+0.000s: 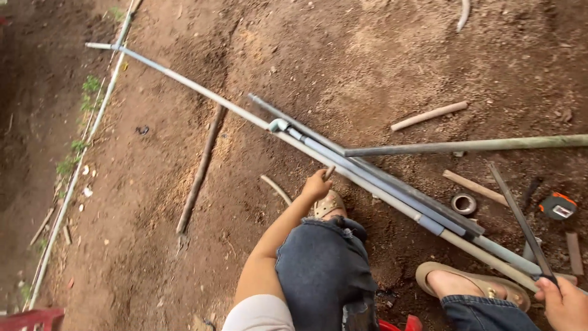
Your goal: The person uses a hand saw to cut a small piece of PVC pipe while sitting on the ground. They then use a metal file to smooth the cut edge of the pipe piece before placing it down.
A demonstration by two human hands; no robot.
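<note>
We are crouched over bare brown dirt ground (380,55), which lies open toward the top and left of the view, bounded on the left by a thin pale pipe (76,171) along a weedy edge. Across the middle runs a long grey-white plastic pipe (202,92) — it slants from upper left down to lower right, joining a bundle of grey and blue pipes (392,184) near our feet. Our left hand (316,185) is curled shut, pinching a small stick-like piece just beside that bundle, above our tan sandal (327,205). Our right hand (565,303), at the lower right edge, is closed around a dark thin metal bar (520,220). An orange tape measure (557,206) and a small grey ring (463,203) lie nearby — the right side is crowded.
</note>
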